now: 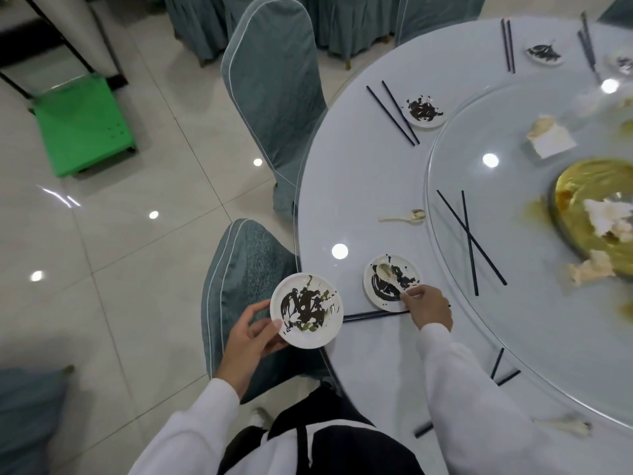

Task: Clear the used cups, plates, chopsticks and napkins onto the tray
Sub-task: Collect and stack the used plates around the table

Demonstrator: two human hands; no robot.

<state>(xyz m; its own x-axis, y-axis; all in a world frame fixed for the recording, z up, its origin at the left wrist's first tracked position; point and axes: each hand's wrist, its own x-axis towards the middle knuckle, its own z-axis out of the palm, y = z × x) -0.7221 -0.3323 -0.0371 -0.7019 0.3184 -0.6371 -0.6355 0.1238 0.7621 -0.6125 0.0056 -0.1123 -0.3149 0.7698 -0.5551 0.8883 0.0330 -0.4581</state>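
A: What is the right hand [426,308] doing?
B: Low in the centre of the frame, its fingers pinch the handle of a pale ceramic spoon [390,277] whose bowl lies on a small round white plate smeared with dark sauce [383,296], which sits near the edge of the round pale blue glass-topped table [359,186].

A: And the left hand [251,332]?
B: Left of that, off the table, its thumb and curled fingers grip the rim of a second sauce-smeared white plate [306,310], held above a grey-green covered chair [246,269].

A: What lies further out?
B: Dark chopsticks [371,315] lie just below the right hand. Another pale spoon [404,217] rests above. A crossed black chopstick pair [471,241] lies on the glass turntable [513,217] at right. Toward the upper right are a third dirty plate [424,111] beside more chopsticks [394,113], and a crumpled white napkin [549,138].
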